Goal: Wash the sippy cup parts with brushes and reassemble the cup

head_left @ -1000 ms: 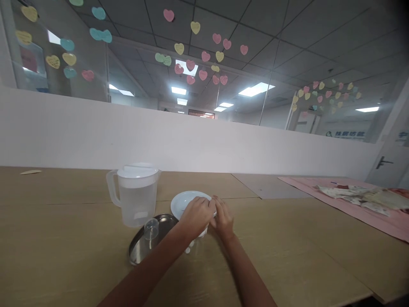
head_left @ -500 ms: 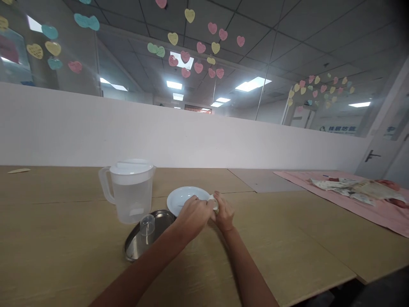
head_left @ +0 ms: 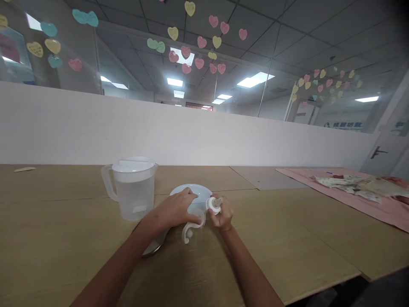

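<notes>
My right hand (head_left: 224,216) is closed around a white collar with a clear teat (head_left: 214,204), whose tip points up and to the right. Anything below that collar is hidden by the fingers. A translucent piece with curved handles (head_left: 185,234) sits beneath my left hand (head_left: 179,209), in front of the plate, slightly blurred. With thumb and fingers spread apart, the left hand is above this piece, and its thumb overlaps the upper part. Whether the thumb presses on it is unclear. Behind both hands is a white plate (head_left: 202,191).
A lidded translucent pitcher (head_left: 136,196) stands left of the plate. My left forearm partly covers a metal tray (head_left: 155,248). On the right, a pink cloth (head_left: 300,181) bears crumpled fabric (head_left: 338,183). A white wall (head_left: 191,136) rises behind the wooden table (head_left: 287,230).
My hands, together before, have come apart, the left moving leftward. The teat and the translucent handled piece now show. The small clear cup on the tray is now hidden by my left forearm.
</notes>
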`<state>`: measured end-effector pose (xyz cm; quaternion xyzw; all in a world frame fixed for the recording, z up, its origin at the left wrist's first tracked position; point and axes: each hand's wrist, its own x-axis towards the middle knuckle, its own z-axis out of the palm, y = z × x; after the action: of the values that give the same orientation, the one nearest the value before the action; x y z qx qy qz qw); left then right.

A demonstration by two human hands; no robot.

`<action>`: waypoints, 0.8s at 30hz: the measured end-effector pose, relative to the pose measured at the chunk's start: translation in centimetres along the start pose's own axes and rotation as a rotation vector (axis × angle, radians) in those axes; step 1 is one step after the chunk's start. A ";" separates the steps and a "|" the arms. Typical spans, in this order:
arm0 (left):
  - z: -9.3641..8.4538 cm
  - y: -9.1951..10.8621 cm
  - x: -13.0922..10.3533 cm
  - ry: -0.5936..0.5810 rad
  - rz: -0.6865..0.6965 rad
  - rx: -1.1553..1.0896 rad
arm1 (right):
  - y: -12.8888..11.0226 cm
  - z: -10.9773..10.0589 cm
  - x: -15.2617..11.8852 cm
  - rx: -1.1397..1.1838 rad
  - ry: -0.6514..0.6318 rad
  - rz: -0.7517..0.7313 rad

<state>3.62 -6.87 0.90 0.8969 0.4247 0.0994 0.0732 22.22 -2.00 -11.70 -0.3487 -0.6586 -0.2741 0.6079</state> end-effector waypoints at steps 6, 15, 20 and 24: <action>0.6 -0.4 1.0 -0.176 0.115 -0.057 | -2.3 0.8 -0.2 0.150 -0.093 -0.226; 3.2 -3.1 2.7 -0.076 0.230 -0.304 | -3.1 1.7 -0.8 0.188 -0.233 -0.026; 2.2 -3.2 2.0 -0.174 0.113 -0.227 | -3.6 1.7 -0.7 0.167 -0.334 0.057; 0.6 -2.8 0.8 -0.147 0.103 -0.226 | -3.6 1.8 -0.9 0.138 -0.333 0.095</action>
<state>2.15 -4.50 -0.15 0.9084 0.3576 0.0842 0.1994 18.22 -2.87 -12.53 -0.3773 -0.7501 -0.1379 0.5253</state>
